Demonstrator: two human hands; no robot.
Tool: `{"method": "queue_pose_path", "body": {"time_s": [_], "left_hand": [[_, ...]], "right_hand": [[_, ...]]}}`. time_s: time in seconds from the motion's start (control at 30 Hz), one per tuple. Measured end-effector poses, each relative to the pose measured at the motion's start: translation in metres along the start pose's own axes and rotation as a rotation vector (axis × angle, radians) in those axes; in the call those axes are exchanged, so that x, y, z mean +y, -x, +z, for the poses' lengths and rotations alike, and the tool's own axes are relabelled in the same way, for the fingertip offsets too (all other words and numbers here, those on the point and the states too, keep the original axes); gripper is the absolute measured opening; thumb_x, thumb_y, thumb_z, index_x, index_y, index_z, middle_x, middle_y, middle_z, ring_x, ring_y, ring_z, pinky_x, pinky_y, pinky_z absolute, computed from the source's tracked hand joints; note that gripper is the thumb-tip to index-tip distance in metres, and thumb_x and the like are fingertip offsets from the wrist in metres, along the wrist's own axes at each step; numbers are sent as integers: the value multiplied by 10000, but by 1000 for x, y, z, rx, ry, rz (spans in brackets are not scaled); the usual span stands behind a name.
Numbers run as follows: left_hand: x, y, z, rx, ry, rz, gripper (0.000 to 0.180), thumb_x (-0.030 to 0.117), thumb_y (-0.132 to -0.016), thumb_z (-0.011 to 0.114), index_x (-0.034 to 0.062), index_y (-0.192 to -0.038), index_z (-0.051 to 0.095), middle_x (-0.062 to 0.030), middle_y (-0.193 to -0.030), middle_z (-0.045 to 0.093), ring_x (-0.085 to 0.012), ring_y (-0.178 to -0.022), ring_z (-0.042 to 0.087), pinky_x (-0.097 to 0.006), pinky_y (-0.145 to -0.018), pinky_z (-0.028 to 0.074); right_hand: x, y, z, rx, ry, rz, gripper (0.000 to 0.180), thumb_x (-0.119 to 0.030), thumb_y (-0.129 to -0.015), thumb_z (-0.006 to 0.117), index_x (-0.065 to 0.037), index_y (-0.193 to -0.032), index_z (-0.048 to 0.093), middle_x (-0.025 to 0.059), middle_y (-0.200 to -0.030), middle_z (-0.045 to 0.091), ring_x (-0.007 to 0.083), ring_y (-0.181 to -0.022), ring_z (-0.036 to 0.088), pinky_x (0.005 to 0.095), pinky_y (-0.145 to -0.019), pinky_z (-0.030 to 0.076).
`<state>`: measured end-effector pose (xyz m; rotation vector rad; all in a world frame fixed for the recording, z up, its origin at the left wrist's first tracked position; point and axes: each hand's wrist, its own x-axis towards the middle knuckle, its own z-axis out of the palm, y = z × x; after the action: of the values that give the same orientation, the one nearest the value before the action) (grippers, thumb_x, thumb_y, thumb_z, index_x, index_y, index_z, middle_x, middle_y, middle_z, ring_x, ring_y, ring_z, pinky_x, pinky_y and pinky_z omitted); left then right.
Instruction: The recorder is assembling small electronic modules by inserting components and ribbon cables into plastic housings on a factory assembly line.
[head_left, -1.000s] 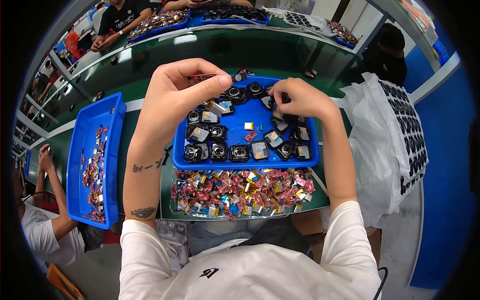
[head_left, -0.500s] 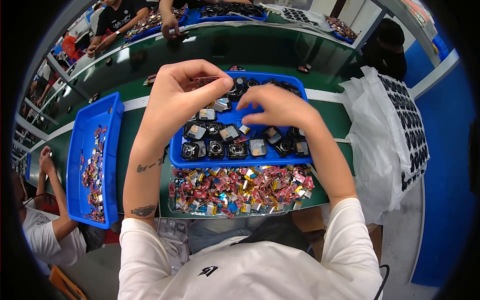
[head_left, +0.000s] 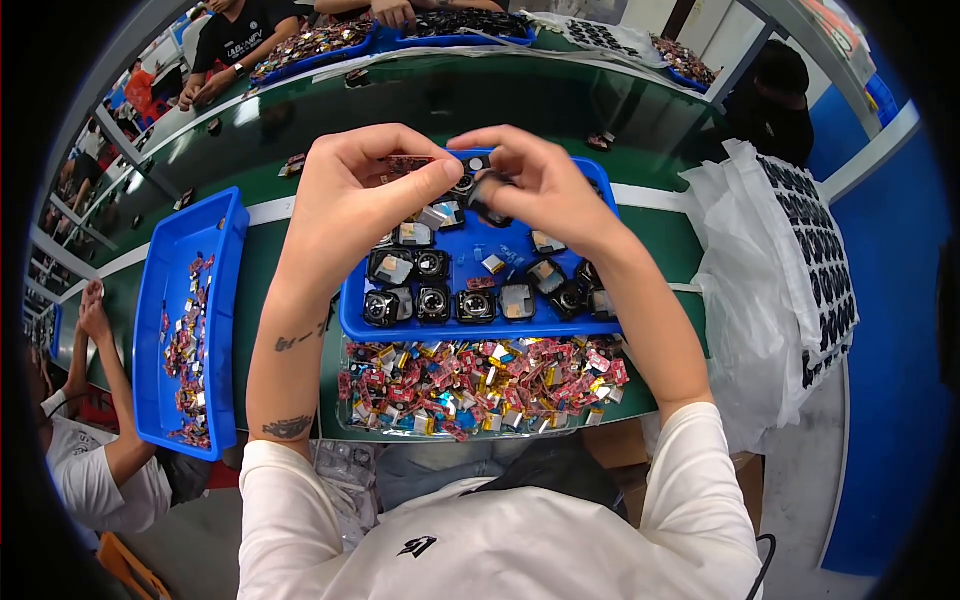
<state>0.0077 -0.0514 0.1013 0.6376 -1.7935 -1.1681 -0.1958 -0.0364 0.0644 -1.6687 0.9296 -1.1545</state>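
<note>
My left hand (head_left: 365,195) pinches a small red circuit board (head_left: 408,162) between thumb and fingers, above the left side of a blue tray (head_left: 466,238). In my right hand (head_left: 550,190) is a black watch case (head_left: 490,200), slightly blurred, raised over the tray close to the left fingertips. Several black watch cases (head_left: 475,306) sit in the tray, some with a grey cover lying on or beside them. A small silver battery (head_left: 493,264) and another red board (head_left: 480,284) lie on the tray floor. My hands hide part of its far side.
A heap of red boards with batteries (head_left: 490,385) lies in front of the tray. At left stands another blue bin (head_left: 225,320) with similar parts. White bags and a sheet of black pieces (head_left: 815,260) are at right. Co-workers sit across the green conveyor (head_left: 400,110) and at left.
My right hand has lifted a watch case out of the tray and moved it up, toward my left hand. The left hand stays nearly still with the circuit board.
</note>
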Motion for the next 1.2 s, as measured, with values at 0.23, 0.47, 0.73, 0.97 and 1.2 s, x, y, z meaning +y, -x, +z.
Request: {"method": "queue_pose_path", "body": {"time_s": [0.23, 0.47, 0.73, 0.97, 1.2], "left_hand": [[3, 2, 11, -4, -8, -85, 97, 74, -795, 691, -19, -799, 663, -4, -731, 626, -36, -674, 553, -169, -607, 420], [-2, 2, 20, 143, -251, -80, 174, 125, -776, 681, -48, -794, 675, -17, -607, 609, -29, -544, 539, -172, -484, 401], [-6, 1, 21, 193, -171, -43, 198, 141, -769, 684, -55, -797, 679, -5, -589, 590, -22, -527, 503, -172, -463, 363], [-6, 1, 19, 200, -170, -47, 201, 146, -770, 679, -54, -787, 677, -3, -588, 583, -19, -532, 491, -174, -462, 356], [-5, 2, 21, 221, -198, -34, 201, 147, -768, 678, -54, -777, 675, -11, -589, 591, -26, -532, 505, -179, -468, 371]], "right_hand": [[-16, 5, -3, 237, 57, -107, 278, 2, -773, 589, 9, -1047, 633, 70, -872, 645, 79, -732, 614, 191, -638, 486], [-29, 14, 10, 292, -131, -16, 243, -16, -796, 638, 34, -1034, 625, 86, -875, 642, 119, -746, 651, 225, -634, 541], [-32, 16, 17, 267, -40, -50, 232, -13, -805, 628, 33, -1032, 628, 86, -877, 651, 104, -756, 648, 219, -633, 532], [-32, 17, 20, 281, 2, -68, 219, -25, -810, 632, 26, -1023, 633, 79, -840, 655, 105, -738, 650, 216, -633, 532], [-33, 18, 24, 294, 1, -103, 186, -31, -822, 626, 28, -998, 639, 75, -828, 656, 108, -730, 651, 218, -635, 541]]}}
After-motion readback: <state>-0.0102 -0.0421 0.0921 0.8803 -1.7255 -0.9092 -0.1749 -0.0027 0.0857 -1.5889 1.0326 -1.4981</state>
